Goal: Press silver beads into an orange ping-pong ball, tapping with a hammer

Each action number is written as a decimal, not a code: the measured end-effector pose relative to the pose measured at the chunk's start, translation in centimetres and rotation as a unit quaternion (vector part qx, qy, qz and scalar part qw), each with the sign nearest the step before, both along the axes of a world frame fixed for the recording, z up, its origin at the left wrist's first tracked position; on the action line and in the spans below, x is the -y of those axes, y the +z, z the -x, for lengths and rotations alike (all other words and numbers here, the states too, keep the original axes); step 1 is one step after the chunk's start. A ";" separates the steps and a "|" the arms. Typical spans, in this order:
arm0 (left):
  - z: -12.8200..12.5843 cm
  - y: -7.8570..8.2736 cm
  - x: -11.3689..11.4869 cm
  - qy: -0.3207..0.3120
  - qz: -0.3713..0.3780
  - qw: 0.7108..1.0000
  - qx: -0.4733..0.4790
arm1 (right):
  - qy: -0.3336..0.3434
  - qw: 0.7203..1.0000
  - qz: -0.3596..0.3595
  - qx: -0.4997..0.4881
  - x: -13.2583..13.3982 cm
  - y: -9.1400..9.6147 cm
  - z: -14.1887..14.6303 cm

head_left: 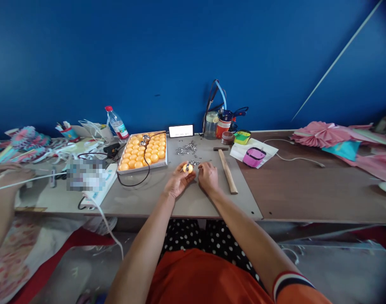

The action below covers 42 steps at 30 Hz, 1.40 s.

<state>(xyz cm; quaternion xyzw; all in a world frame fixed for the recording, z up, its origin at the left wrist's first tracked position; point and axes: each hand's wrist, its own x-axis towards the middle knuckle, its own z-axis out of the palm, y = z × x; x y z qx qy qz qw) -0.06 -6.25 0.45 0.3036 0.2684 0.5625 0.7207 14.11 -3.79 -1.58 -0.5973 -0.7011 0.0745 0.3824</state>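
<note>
My left hand (179, 180) is closed around an orange ball (188, 168) that looks like a ping-pong ball, with a shiny metal piece on its top. Close to its right, my right hand (208, 177) has its fingers pinched together; anything between them is too small to make out. Just beyond both hands, small shiny metal pieces (187, 147) lie scattered on the grey board (193, 202). A shallow box (142, 169) full of orange balls (135, 153) stands to the left, with a black cord across it. Right of my right hand lies a wooden-handled hammer (228, 173).
A display (181, 131) with digits leans near the blue wall. Behind stand a bottle (117, 123), a jar (211, 125) and a tool cup (223, 126). Pink and green bands (254, 157) lie on paper at right. A co-worker's arm (4, 198) and a power strip (101, 188) are left.
</note>
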 end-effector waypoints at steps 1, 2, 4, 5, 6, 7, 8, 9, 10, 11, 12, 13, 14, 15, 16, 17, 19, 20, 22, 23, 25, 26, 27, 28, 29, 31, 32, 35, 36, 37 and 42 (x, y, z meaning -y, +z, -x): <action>0.0 0.0 0.0 0.004 0.003 1.000 -0.002 | 0.000 0.999 -0.015 -0.036 -0.2 -0.1 -0.1; 0.0 0.0 0.0 0.008 0.005 1.000 -0.004 | 0.001 0.997 -0.026 -0.069 -0.3 -0.1 -0.1; 0.0 0.0 0.0 0.015 0.005 1.000 -0.008 | 0.002 0.991 -0.032 -0.128 -0.5 -0.2 -0.2; 0.0 0.0 -0.1 0.018 0.005 1.000 -0.009 | 0.005 0.988 -0.028 -0.153 -0.5 -0.2 -0.3; 0.0 0.0 -0.1 0.022 0.005 1.000 -0.009 | 0.010 0.984 -0.022 -0.176 -0.5 -0.2 -0.3; 0.0 0.0 -0.2 0.025 0.007 1.000 -0.007 | 0.017 0.980 -0.015 -0.196 -0.5 -0.1 -0.3; 0.0 -0.1 -0.3 0.029 0.010 1.000 -0.005 | 0.024 0.977 -0.009 -0.213 -0.5 -0.1 -0.3; 0.0 -0.1 -0.3 0.033 0.013 0.999 -0.003 | 0.031 0.973 -0.004 -0.229 -0.4 0.0 -0.3; 0.0 -0.2 -0.4 0.037 0.017 0.999 -0.001 | 0.037 0.969 0.001 -0.242 -0.4 0.1 -0.2; 0.0 -0.2 -0.4 0.041 0.019 0.999 -0.001 | 0.043 0.966 0.007 -0.255 -0.4 0.2 -0.2; 0.0 -0.2 -0.4 0.044 0.021 0.999 -0.001 | 0.050 0.962 0.015 -0.267 -0.4 0.2 -0.1; -0.1 -0.2 -0.4 0.046 0.022 0.999 -0.003 | 0.055 0.958 0.023 -0.280 -0.3 0.3 -0.1; -0.1 -0.2 -0.4 0.047 0.022 0.999 -0.004 | 0.060 0.954 0.030 -0.293 -0.3 0.4 0.0; -0.1 -0.1 -0.4 0.047 0.021 0.999 -0.005 | 0.064 0.950 0.035 -0.304 -0.2 0.5 0.1; -0.1 -0.1 -0.4 0.047 0.020 0.999 -0.004 | 0.067 0.947 0.038 -0.313 -0.1 0.6 0.1; -0.1 -0.1 -0.3 0.047 0.019 0.999 -0.001 | 0.071 0.944 0.039 -0.318 0.0 0.8 0.2; -0.2 -0.1 -0.3 0.050 0.022 0.999 0.004 | 0.080 0.941 0.042 -0.327 0.2 1.0 0.3; -0.2 -0.1 -0.3 0.052 0.024 0.998 0.005 | 0.085 0.937 0.048 -0.336 0.2 1.1 0.4; -0.2 -0.2 -0.3 0.053 0.025 0.998 0.003 | 0.091 0.921 0.074 -0.372 0.2 1.3 0.4; -0.2 -0.2 -0.3 0.050 0.024 0.998 0.002 | 0.095 0.909 0.089 -0.397 0.1 1.3 0.5; -0.1 -0.2 -0.4 0.044 0.021 0.999 0.000 | 0.108 0.880 0.111 -0.449 -0.3 1.2 0.5; -0.1 -0.2 -0.4 0.041 0.020 0.999 0.000 | 0.119 0.865 0.116 -0.473 -0.5 1.1 0.5; 0.0 -0.2 -0.4 0.040 0.019 0.999 0.000 | 0.133 0.850 0.119 -0.496 -0.6 1.0 0.4; 0.0 -0.2 -0.5 0.039 0.020 0.999 0.001 | 0.149 0.835 0.122 -0.515 -0.8 0.9 0.4; 0.1 -0.2 -0.5 0.040 0.022 0.999 0.002 | 0.165 0.822 0.126 -0.530 -0.8 0.9 0.4; 0.2 -0.3 -0.6 0.039 0.028 0.999 0.009 | 0.189 0.801 0.140 -0.551 -0.9 0.9 0.4; 0.2 -0.3 -0.6 0.040 0.030 0.999 0.014 | 0.196 0.794 0.147 -0.557 -0.8 0.9 0.5; 0.2 -0.4 -0.6 0.040 0.027 0.999 0.023 | 0.211 0.784 0.163 -0.560 -0.6 1.0 0.6; 0.1 -0.4 -0.6 0.040 0.022 0.999 0.022 | 0.216 0.784 0.167 -0.558 -0.5 1.0 0.6; 0.1 -0.4 -0.5 0.040 0.016 0.999 0.019 | 0.222 0.783 0.170 -0.555 -0.4 1.1 0.7; -0.1 -0.4 -0.3 0.046 0.005 0.999 0.008 | 0.246 0.788 0.175 -0.537 -0.2 1.3 0.8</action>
